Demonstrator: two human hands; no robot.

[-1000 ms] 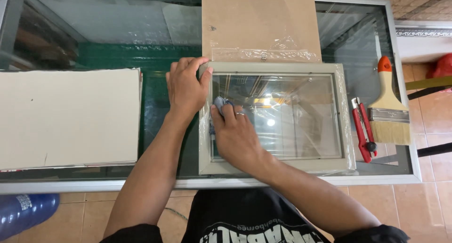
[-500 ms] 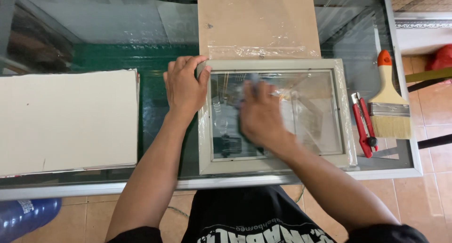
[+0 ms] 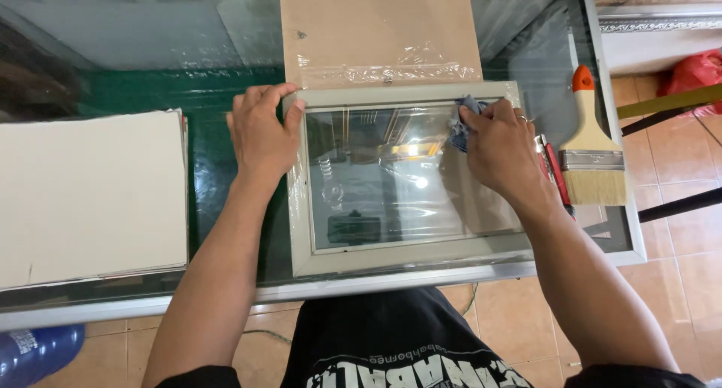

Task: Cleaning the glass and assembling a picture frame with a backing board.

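Your frame lies on the glass table, board stack to its left, paintbrush right, backing board behind.

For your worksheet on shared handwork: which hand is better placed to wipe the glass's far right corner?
Right. The right hand already presses the blue cloth on the glass near that corner, while the left hand rests flat on the picture frame at its left edge.

I note a paintbrush and red cutter at right, brown board behind, white sheets at left, blue bottle below.
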